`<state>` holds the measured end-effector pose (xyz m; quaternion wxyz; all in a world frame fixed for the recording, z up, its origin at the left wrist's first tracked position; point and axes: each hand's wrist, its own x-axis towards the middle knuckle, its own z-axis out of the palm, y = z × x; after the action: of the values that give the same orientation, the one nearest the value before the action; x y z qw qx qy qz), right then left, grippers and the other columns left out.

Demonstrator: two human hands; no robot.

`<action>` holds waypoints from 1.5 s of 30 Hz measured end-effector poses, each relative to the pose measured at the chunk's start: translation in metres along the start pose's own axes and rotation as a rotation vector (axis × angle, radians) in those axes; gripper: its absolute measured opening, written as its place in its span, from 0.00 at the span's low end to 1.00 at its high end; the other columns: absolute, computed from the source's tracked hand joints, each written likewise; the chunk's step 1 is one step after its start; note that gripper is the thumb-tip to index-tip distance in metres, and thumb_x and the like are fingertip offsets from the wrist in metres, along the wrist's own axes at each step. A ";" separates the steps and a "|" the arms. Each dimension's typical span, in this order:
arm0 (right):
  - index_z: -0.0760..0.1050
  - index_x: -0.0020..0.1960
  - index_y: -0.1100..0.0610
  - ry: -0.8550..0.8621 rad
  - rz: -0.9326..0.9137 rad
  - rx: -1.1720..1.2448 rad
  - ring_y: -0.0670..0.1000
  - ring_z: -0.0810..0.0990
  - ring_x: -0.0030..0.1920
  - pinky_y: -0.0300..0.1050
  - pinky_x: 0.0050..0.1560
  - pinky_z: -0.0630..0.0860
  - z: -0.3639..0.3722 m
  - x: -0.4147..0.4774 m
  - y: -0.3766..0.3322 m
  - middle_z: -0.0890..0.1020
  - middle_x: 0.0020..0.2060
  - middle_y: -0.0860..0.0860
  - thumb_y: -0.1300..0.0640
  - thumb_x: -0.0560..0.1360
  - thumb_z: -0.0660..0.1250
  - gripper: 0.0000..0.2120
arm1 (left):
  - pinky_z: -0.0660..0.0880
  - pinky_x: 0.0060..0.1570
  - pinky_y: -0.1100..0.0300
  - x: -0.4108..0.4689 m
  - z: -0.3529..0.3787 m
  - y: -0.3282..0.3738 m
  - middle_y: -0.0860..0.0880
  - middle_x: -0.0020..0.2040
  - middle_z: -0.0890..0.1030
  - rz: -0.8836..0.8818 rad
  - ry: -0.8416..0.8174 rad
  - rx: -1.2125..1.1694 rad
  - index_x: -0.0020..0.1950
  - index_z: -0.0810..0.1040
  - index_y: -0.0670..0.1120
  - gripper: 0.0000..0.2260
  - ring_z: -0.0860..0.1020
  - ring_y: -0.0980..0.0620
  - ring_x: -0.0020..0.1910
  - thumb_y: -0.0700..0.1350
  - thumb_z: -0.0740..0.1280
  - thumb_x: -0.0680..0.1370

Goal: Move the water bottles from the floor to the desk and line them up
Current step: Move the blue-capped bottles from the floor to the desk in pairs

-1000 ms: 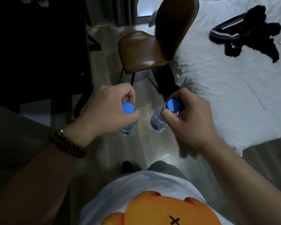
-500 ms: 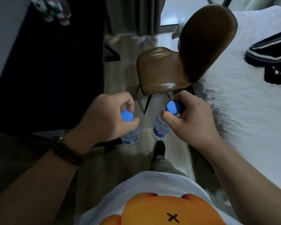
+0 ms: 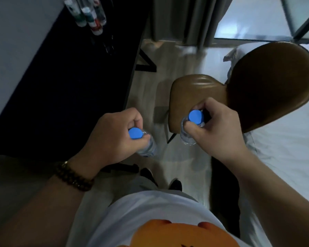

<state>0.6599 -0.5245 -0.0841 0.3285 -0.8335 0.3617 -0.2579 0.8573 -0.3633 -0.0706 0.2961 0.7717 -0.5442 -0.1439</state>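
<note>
Desk (image 3: 70, 86) now looms upper left, so delivery nears: left hand (image 3: 112, 138) pinches one bottle (image 3: 147, 147), right hand (image 3: 219, 132) pinches the other bottle (image 3: 186, 139).

The person wears a white T-shirt (image 3: 141, 211) with an orange cartoon print (image 3: 177, 235), grey trousers (image 3: 144, 183), dark shoes (image 3: 175, 184) and a brown beaded bracelet (image 3: 73, 177) behind the left hand (image 3: 112, 138).
</note>
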 end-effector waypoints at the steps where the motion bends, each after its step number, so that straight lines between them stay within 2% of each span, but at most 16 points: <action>1: 0.75 0.44 0.52 0.000 0.004 0.003 0.46 0.79 0.37 0.50 0.37 0.77 0.004 0.014 0.002 0.80 0.36 0.45 0.50 0.66 0.71 0.10 | 0.72 0.31 0.59 0.011 -0.003 -0.004 0.53 0.28 0.75 -0.010 0.015 -0.003 0.39 0.74 0.51 0.13 0.76 0.50 0.31 0.48 0.79 0.69; 6: 0.75 0.43 0.49 -0.009 -0.012 0.003 0.45 0.79 0.37 0.41 0.35 0.74 0.032 0.082 0.002 0.80 0.35 0.43 0.48 0.65 0.71 0.10 | 0.72 0.28 0.63 0.064 -0.024 -0.035 0.52 0.27 0.75 -0.040 0.036 -0.016 0.38 0.73 0.53 0.14 0.77 0.50 0.30 0.49 0.79 0.67; 9: 0.74 0.43 0.47 -0.046 -0.042 -0.029 0.44 0.78 0.36 0.39 0.34 0.72 0.051 0.123 -0.008 0.79 0.34 0.42 0.46 0.64 0.70 0.11 | 0.73 0.27 0.57 0.097 -0.044 -0.062 0.51 0.27 0.76 -0.077 0.059 -0.067 0.38 0.73 0.53 0.13 0.76 0.50 0.28 0.50 0.78 0.67; 12: 0.73 0.43 0.44 -0.100 -0.063 -0.035 0.43 0.78 0.38 0.35 0.33 0.71 0.073 0.165 -0.021 0.80 0.39 0.38 0.42 0.64 0.68 0.10 | 0.73 0.27 0.55 0.126 -0.065 -0.088 0.51 0.27 0.76 -0.090 0.121 -0.099 0.38 0.73 0.53 0.12 0.75 0.50 0.27 0.50 0.77 0.67; 16: 0.75 0.45 0.44 -0.145 -0.117 -0.041 0.43 0.78 0.36 0.43 0.34 0.76 0.103 0.215 -0.042 0.80 0.36 0.40 0.41 0.63 0.67 0.13 | 0.71 0.25 0.61 0.153 -0.089 -0.118 0.53 0.27 0.76 -0.107 0.180 -0.082 0.37 0.73 0.54 0.12 0.75 0.52 0.26 0.50 0.77 0.66; 20: 0.77 0.47 0.47 -0.194 -0.220 -0.046 0.42 0.78 0.37 0.36 0.36 0.73 0.127 0.258 -0.065 0.79 0.36 0.40 0.42 0.65 0.66 0.14 | 0.71 0.26 0.66 0.168 -0.114 -0.142 0.56 0.30 0.77 -0.182 0.275 -0.063 0.38 0.73 0.55 0.13 0.76 0.56 0.28 0.52 0.77 0.66; 22: 0.77 0.48 0.46 -0.236 -0.285 -0.067 0.40 0.77 0.36 0.29 0.35 0.68 0.138 0.280 -0.078 0.78 0.35 0.38 0.42 0.65 0.65 0.14 | 0.73 0.28 0.68 0.172 -0.127 -0.156 0.56 0.31 0.78 -0.238 0.346 -0.066 0.39 0.73 0.56 0.13 0.77 0.58 0.30 0.55 0.77 0.66; 25: 0.76 0.48 0.43 -0.323 -0.372 -0.076 0.41 0.77 0.36 0.30 0.34 0.69 0.157 0.312 -0.097 0.77 0.33 0.38 0.42 0.67 0.67 0.11 | 0.75 0.29 0.68 0.176 -0.141 -0.174 0.56 0.29 0.77 -0.313 0.435 -0.046 0.38 0.73 0.56 0.13 0.78 0.59 0.31 0.55 0.77 0.66; 28: 0.77 0.48 0.46 -0.395 -0.455 -0.060 0.40 0.77 0.36 0.28 0.35 0.70 0.183 0.343 -0.114 0.76 0.33 0.37 0.49 0.69 0.73 0.09 | 0.75 0.30 0.69 0.176 -0.152 -0.188 0.56 0.29 0.76 -0.376 0.480 -0.016 0.39 0.73 0.56 0.14 0.78 0.59 0.33 0.54 0.78 0.67; 31: 0.77 0.49 0.46 -0.475 -0.522 -0.030 0.38 0.78 0.39 0.27 0.37 0.71 0.213 0.376 -0.129 0.78 0.36 0.37 0.51 0.71 0.75 0.10 | 0.73 0.27 0.69 0.175 -0.165 -0.203 0.57 0.29 0.76 -0.467 0.518 0.014 0.39 0.73 0.56 0.13 0.78 0.60 0.32 0.54 0.78 0.67; 34: 0.77 0.51 0.46 -0.580 -0.558 0.016 0.39 0.79 0.41 0.32 0.36 0.75 0.249 0.414 -0.138 0.79 0.39 0.38 0.50 0.72 0.74 0.10 | 0.73 0.28 0.68 0.178 -0.176 -0.220 0.57 0.29 0.77 -0.575 0.557 0.058 0.39 0.74 0.54 0.13 0.78 0.58 0.32 0.53 0.78 0.67; 37: 0.77 0.51 0.47 -0.675 -0.640 0.041 0.41 0.80 0.40 0.38 0.36 0.78 0.290 0.454 -0.142 0.79 0.41 0.38 0.48 0.72 0.75 0.10 | 0.73 0.33 0.72 0.189 -0.181 -0.237 0.56 0.28 0.76 -0.676 0.598 0.111 0.39 0.74 0.55 0.13 0.78 0.60 0.33 0.53 0.78 0.66; 39: 0.77 0.50 0.47 -0.744 -0.713 0.066 0.41 0.80 0.41 0.40 0.36 0.79 0.318 0.485 -0.144 0.80 0.41 0.39 0.48 0.72 0.75 0.10 | 0.73 0.33 0.72 0.199 -0.177 -0.249 0.56 0.31 0.78 -0.764 0.615 0.143 0.39 0.73 0.56 0.13 0.79 0.61 0.34 0.54 0.77 0.66; 41: 0.76 0.49 0.45 -0.838 -0.755 0.082 0.40 0.79 0.42 0.40 0.36 0.78 0.345 0.519 -0.145 0.80 0.40 0.39 0.47 0.71 0.75 0.10 | 0.72 0.30 0.71 0.213 -0.171 -0.258 0.61 0.37 0.80 -0.868 0.641 0.148 0.39 0.73 0.57 0.13 0.79 0.61 0.35 0.54 0.78 0.67; 43: 0.76 0.48 0.46 -0.907 -0.796 0.105 0.42 0.79 0.40 0.40 0.36 0.76 0.366 0.553 -0.147 0.80 0.40 0.41 0.47 0.71 0.75 0.10 | 0.70 0.26 0.72 0.231 -0.164 -0.262 0.65 0.40 0.79 -1.000 0.683 0.179 0.40 0.73 0.57 0.13 0.78 0.66 0.37 0.55 0.77 0.67; 45: 0.78 0.48 0.52 -0.899 -0.913 0.133 0.44 0.76 0.37 0.38 0.36 0.72 0.383 0.584 -0.150 0.80 0.39 0.44 0.50 0.71 0.76 0.11 | 0.70 0.30 0.75 0.253 -0.161 -0.269 0.60 0.36 0.79 -1.074 0.739 0.208 0.41 0.73 0.57 0.13 0.77 0.68 0.38 0.55 0.78 0.67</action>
<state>1.3340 -0.7585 -0.1111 0.3562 -0.9082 -0.2189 -0.0191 1.2405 -0.4860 -0.0843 0.2743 0.9590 0.0428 0.0563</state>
